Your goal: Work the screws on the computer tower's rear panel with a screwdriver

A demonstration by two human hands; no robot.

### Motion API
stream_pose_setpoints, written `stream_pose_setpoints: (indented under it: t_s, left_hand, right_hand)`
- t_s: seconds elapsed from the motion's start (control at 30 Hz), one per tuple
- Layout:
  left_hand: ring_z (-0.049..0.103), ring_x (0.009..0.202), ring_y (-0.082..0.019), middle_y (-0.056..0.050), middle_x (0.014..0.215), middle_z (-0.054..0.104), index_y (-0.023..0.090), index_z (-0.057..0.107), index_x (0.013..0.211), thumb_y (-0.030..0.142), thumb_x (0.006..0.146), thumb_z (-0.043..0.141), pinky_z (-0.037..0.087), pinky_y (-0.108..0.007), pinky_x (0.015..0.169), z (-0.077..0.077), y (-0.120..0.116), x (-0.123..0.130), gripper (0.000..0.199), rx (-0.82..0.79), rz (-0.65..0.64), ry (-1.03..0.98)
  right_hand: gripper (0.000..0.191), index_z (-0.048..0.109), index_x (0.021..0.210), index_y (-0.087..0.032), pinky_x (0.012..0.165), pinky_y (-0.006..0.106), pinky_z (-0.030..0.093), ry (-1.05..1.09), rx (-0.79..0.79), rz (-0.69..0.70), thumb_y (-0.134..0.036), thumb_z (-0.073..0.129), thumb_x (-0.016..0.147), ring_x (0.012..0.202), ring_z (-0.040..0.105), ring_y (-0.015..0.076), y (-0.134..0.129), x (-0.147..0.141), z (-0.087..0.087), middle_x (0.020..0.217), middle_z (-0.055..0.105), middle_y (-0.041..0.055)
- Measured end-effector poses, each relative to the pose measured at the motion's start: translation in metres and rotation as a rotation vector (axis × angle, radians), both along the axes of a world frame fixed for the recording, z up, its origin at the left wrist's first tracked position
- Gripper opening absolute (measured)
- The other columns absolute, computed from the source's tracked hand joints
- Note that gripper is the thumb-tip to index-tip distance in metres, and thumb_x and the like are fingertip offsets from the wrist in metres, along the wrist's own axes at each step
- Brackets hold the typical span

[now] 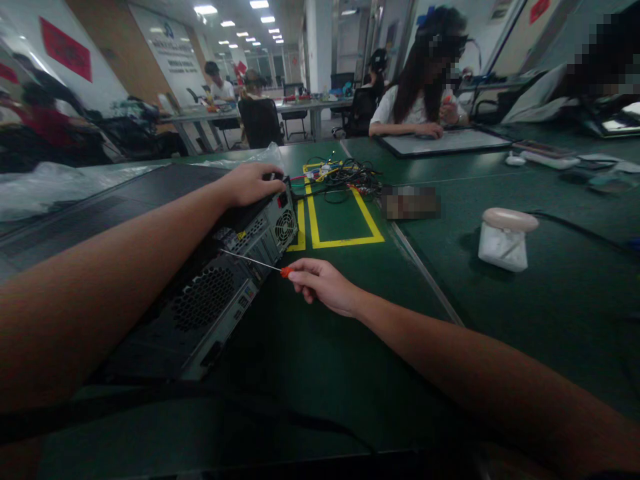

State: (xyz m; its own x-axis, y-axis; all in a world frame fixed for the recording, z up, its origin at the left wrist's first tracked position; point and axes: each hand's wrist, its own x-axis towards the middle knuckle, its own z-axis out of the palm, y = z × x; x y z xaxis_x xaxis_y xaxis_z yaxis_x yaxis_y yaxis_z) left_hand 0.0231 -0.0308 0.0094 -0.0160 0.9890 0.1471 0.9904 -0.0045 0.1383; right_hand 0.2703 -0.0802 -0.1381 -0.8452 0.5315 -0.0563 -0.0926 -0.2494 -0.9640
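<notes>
A black desktop computer case (200, 177) lies on its side at the left, its rear panel turned toward me with a fan grille, slots and a honeycomb vent. My left hand (253, 183) grips the far rear corner of the case, its fingers bent over the edge. Between the fingertips of my right hand (320, 283) is the orange handle of a screwdriver (253, 260). Its long thin shaft points left, and the tip meets the rear panel near the slot covers; the exact contact point is too small to make out.
A tangle of cables (353, 177) lies beyond the case, by yellow tape (345, 242) on the green table (400, 293). Clear plastic wrap (50, 177) is behind the case. To the right sits a white container with a pinkish lid (505, 240). A person (420, 80) works across the table.
</notes>
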Motion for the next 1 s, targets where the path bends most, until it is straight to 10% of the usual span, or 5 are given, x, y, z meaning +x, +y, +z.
stream_pose_setpoints:
  t_s: [1.0]
  left_hand:
    - [0.065,0.134,-0.038,-0.013,0.146,0.073,0.021,0.070,0.152,0.061,0.092,0.051,0.048,-0.046,0.116,0.0002,-0.0002,0.0007,0.074,0.003,0.011,0.008]
  right_hand:
    - [0.022,0.071,0.101,-0.019,0.054,0.021,0.046,0.004,0.023,-0.039,-0.026,0.087,0.088,0.060,0.053,0.0077,-0.0007,0.0008,0.0005,0.081,0.064,-0.0038]
